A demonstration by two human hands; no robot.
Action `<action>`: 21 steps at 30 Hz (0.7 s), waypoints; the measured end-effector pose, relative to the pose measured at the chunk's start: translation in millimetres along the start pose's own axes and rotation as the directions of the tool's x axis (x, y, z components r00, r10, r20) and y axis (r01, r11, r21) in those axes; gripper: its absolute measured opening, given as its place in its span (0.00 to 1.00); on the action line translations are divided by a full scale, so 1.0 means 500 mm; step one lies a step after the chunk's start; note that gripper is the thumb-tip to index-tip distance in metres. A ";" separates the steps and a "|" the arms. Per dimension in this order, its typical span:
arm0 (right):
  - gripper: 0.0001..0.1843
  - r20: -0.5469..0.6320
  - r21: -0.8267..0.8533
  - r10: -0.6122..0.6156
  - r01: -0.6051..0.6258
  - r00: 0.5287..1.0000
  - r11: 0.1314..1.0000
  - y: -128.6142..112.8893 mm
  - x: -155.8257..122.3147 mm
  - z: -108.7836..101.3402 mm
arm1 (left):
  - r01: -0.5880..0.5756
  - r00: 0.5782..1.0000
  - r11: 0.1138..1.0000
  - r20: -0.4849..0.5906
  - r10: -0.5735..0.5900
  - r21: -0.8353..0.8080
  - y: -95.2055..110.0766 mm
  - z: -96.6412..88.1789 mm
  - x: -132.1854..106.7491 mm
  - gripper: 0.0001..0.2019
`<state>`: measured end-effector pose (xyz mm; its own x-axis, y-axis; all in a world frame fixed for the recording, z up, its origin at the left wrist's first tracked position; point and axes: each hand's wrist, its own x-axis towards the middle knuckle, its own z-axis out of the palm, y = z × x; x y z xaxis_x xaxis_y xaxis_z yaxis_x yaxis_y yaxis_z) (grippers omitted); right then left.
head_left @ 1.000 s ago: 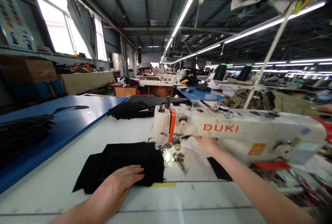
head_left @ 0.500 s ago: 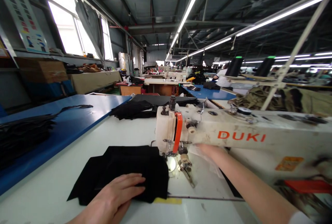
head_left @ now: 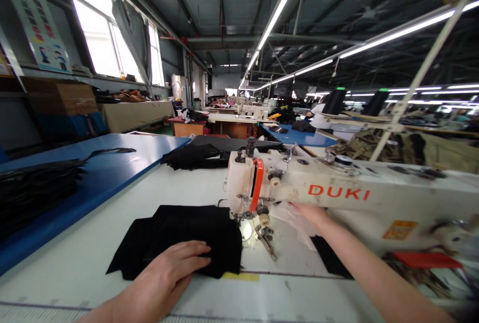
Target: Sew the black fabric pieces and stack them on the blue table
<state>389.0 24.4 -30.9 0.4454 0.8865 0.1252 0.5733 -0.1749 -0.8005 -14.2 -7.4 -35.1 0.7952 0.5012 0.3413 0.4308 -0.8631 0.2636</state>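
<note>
A black fabric piece point(head_left: 179, 231) lies flat on the white sewing table, its right edge beside the needle area of the sewing machine point(head_left: 245, 183). My left hand point(head_left: 175, 263) rests on the near part of this fabric, fingers stretched out and lying flat. My right hand point(head_left: 309, 216) reaches behind the machine head, under its arm, and its fingers are hidden there. Beside that hand is a thin, whitish translucent sheet point(head_left: 294, 221); whether the fingers grip it cannot be made out. Another black strip point(head_left: 329, 258) lies under my right forearm.
More black fabric point(head_left: 198, 156) is piled at the table's far edge. On the left, a blue table point(head_left: 123, 163) carries a stack of black pieces point(head_left: 41, 188). Thread cones point(head_left: 335, 101) stand behind the machine, near olive cloth point(head_left: 441, 151). A ruler strip point(head_left: 45, 313) runs along the front edge.
The view has shifted slightly. My left hand stays on the black fabric, which still lies by the needle area. The whitish sheet and black strip by my right arm show more now.
</note>
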 end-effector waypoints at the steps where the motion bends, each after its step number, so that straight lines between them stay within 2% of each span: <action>1: 0.14 0.008 0.024 0.023 -0.023 1.000 0.999 -0.001 -0.013 -0.003 | 0.000 1.000 1.000 0.001 0.000 -0.003 0.001 -0.001 0.000 0.21; 4: 0.13 0.053 0.111 0.065 -0.070 0.996 0.991 -0.009 -0.054 -0.007 | 0.001 1.000 1.000 0.007 -0.001 -0.011 0.007 -0.007 0.003 0.23; 8: 0.10 0.113 0.221 0.055 -0.079 0.992 0.972 -0.021 -0.106 -0.009 | -0.005 0.999 1.000 0.041 0.005 0.002 0.014 -0.009 0.007 0.26; 13: 0.14 0.166 0.225 0.009 -0.047 0.986 0.973 -0.031 -0.166 -0.009 | -0.038 0.998 0.999 0.052 0.036 0.028 0.020 -0.014 0.008 0.25; 15: 0.13 0.206 0.152 -0.061 0.030 0.977 0.988 -0.044 -0.197 -0.002 | -0.047 0.996 0.997 0.084 0.042 0.057 0.026 -0.021 0.011 0.24; 17: 0.12 0.261 0.054 -0.197 0.190 0.945 0.980 -0.066 -0.234 0.013 | -0.055 0.993 0.995 0.113 0.046 0.081 0.034 -0.028 0.017 0.21; 19: 0.10 0.305 0.035 -0.377 0.386 0.874 0.922 -0.096 -0.272 0.035 | -0.059 0.991 0.994 0.127 0.048 0.087 0.041 -0.031 0.024 0.19; 21: 0.09 0.368 0.051 -0.502 0.522 0.783 0.852 -0.126 -0.301 0.060 | -0.065 0.990 0.994 0.132 0.053 0.089 0.044 -0.028 0.031 0.18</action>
<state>265.2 -85.2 -17.0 -0.1915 0.9394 0.2842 0.6858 0.3353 -0.6459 1.5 -18.0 -11.5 0.8663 0.4421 0.2325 0.4143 -0.8960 0.1599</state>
